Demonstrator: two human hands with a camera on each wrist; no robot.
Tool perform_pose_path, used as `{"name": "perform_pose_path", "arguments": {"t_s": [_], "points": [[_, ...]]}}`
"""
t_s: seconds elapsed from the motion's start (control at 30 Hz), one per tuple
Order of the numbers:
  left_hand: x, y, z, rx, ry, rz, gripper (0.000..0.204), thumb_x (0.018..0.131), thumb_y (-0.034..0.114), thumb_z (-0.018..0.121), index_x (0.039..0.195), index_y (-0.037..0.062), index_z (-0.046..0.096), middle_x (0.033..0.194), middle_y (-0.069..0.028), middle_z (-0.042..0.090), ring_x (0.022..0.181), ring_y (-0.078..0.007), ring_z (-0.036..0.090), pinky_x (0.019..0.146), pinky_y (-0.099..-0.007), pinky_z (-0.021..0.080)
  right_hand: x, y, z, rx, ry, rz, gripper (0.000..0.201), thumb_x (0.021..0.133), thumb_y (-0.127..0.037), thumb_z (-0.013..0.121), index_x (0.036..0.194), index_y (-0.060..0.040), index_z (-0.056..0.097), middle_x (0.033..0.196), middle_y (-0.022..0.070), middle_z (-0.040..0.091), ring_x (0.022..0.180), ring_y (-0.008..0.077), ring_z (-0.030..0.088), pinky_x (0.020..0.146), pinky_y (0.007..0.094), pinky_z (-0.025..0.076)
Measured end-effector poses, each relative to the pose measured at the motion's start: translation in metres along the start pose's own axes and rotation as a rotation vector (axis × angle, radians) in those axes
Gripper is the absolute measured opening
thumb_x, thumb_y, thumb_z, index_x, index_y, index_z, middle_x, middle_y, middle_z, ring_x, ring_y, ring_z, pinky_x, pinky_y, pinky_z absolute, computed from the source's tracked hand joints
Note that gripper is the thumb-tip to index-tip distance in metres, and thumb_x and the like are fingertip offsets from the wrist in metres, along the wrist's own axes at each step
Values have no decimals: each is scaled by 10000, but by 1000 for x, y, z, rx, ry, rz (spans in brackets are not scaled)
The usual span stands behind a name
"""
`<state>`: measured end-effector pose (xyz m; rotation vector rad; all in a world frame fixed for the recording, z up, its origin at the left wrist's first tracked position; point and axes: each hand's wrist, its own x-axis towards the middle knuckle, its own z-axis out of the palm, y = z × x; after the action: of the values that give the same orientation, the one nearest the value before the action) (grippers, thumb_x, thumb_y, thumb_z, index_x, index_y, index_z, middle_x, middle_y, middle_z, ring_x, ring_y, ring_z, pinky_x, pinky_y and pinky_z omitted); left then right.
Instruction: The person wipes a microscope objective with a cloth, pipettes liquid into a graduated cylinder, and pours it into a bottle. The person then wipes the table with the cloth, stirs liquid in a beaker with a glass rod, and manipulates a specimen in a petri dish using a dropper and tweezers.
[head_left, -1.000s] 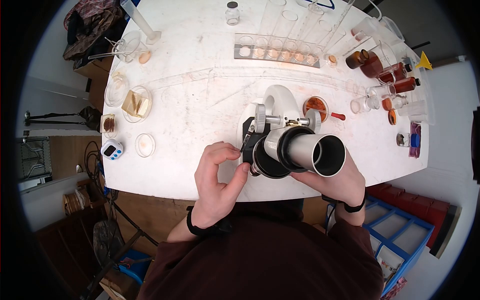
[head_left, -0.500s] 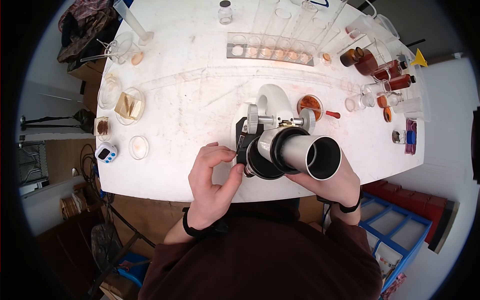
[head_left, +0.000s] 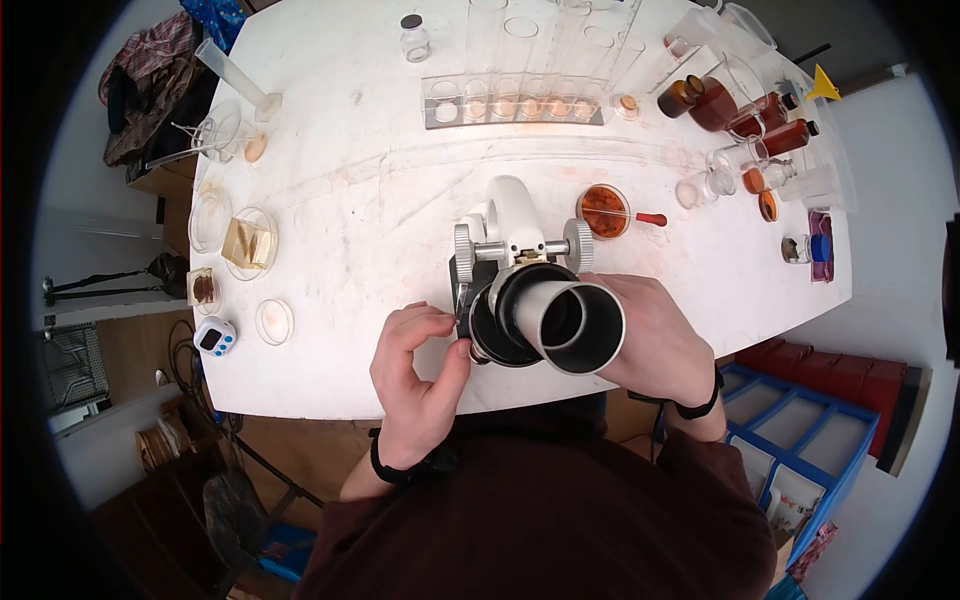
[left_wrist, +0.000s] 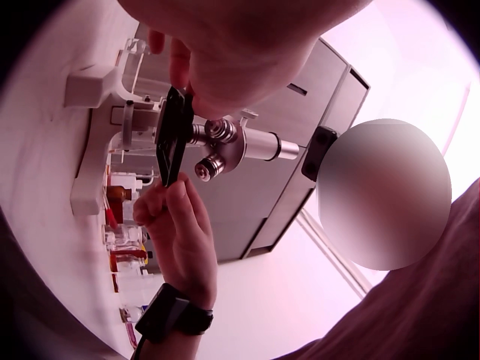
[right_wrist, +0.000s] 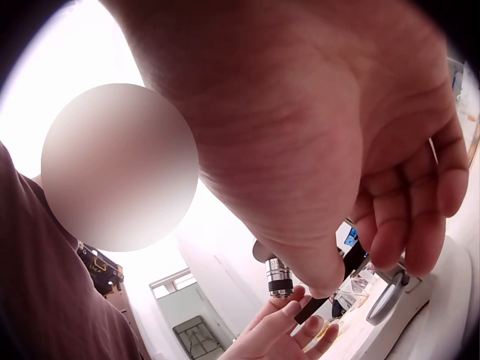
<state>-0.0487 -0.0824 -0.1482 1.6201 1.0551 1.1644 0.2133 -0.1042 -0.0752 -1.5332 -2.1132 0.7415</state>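
Microscope (head_left: 512,215) at near side of white table (head_left: 330,300), in front of the person; eyepiece tube (head_left: 592,345) tilted toward the wearer. L hand (head_left: 418,380): index & thumb form a C and pinch the L edge of the black stage (left_wrist: 175,135), index tip just beside the metal clip (head_left: 462,298). R hand (head_left: 655,345): thumb on the stage's objective side, other fingers curled round below, per wrist views, so gripping the opposite edge. Objectives (left_wrist: 211,166) point at the stage; contact b/w them can't be told.

Vs 1.0 s ago: head view has shifted, so scope & tabletop items all sit further L in frame. Eyepiece tube now covers less of the R hand; its back shows beside the tube, prev. largely hidden. L hand keeps same pose at same edge. More blue fabric (head_left: 215,18) appears top L.

Surroundings: Petri dish w/ orange contents (head_left: 600,208) R of the arm, red-bulbed dropper (head_left: 651,219) lying across its rim. Test-tube rack (head_left: 515,122) farther back. Brown bottles (head_left: 792,137) & yellow funnel (head_left: 823,85) far R. Timer (head_left: 214,337), shallow dish (head_left: 291,322) & yellowish block (head_left: 249,244) in a dish along L side.
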Motion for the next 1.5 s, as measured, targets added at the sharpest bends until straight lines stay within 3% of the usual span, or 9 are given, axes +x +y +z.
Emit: {"name": "perform_pose_path", "arguments": {"t_s": [0.37, 0.6, 0.73, 0.8, 0.83, 0.87, 0.97, 1.07, 1.5], "points": [[3, -9, -2, -26, -38, 41, 381, 877, -11, 773, 1224, 20, 619, 1208, -158, 635, 1015, -234, 637, 928, -358, 520, 9, -10, -6, -102, 43, 123, 550, 778, -296, 923, 1130, -39, 586, 964, 110, 669, 882, 288, 713, 754, 386, 568], [8, -2, -8, -19, -41, 66, 392, 874, -1, 794, 1230, 24, 633, 1198, -147, 654, 1013, -256, 648, 903, -366, 534, 15, -16, -8, 16, 101, 149, 963, 636, -210, 1009, 1445, -5, 529, 1378, 171, 559, 1240, 374, 634, 1011, 435, 550], [5, -5, -26, 10, -3, 66, 325, 916, 45, 777, 1213, 12, 651, 1150, -148, 683, 994, -282, 673, 875, -378, 547, 20, -31, -9, 60, -80, 376, 827, 707, -260, 1018, 1389, -29, 611, 1201, 93, 759, 1119, 244, 740, 963, 381, 593], [0, -11, -39, 33, 20, 50, 321, 915, 22, 754, 1216, 7, 644, 1148, -149, 685, 993, -272, 673, 891, -372, 541, 20, -27, -5, 128, -182, 521, 724, 658, -346, 1014, 1260, -63, 729, 1349, 134, 705, 1249, 329, 677, 1052, 435, 533], [-2, -13, -44, 47, 15, 46, 318, 915, -2, 731, 1218, 2, 637, 1145, -150, 687, 993, -261, 673, 906, -365, 534, 24, -29, -5, 78, -250, 541, 867, 619, -301, 1016, 1373, -58, 664, 1481, 151, 618, 1352, 339, 608, 1128, 449, 482], [-6, -16, -49, 45, 34, 34, 318, 915, -2, 731, 1218, 2, 637, 1145, -150, 687, 993, -261, 673, 906, -365, 534, 25, -28, -6, -29, -176, 307, 770, 748, -342, 992, 1390, -75, 662, 1346, 103, 721, 1200, 230, 711, 1047, 376, 567], [-13, -23, -61, 63, 55, 6, 277, 918, -9, 720, 1188, 3, 655, 1105, -143, 699, 972, -266, 682, 862, -359, 546, 38, -29, -1, -44, -246, 196, 1141, 719, -321, 999, 1638, -74, 369, 1608, 134, 499, 1441, 262, 527, 1224, 391, 407], [-17, -30, -69, 74, 41, -8, 252, 913, -14, 723, 1158, 6, 670, 1073, -137, 704, 954, -271, 687, 837, -363, 552, 47, -24, -2, -191, -206, 28, 1185, 628, -392, 1012, 1596, -21, 439, 1568, 200, 509, 1450, 349, 505, 1230, 469, 388], [-15, -38, -77, -18, -33, 22, 261, 873, -2, 763, 1124, 27, 697, 1025, -125, 716, 910, -295, 679, 775, -374, 546, 48, -16, 14, -77, -97, 132, 1221, 517, -492, 1037, 1522, -24, 526, 1441, 174, 503, 1329, 334, 547, 1130, 466, 472]]}}
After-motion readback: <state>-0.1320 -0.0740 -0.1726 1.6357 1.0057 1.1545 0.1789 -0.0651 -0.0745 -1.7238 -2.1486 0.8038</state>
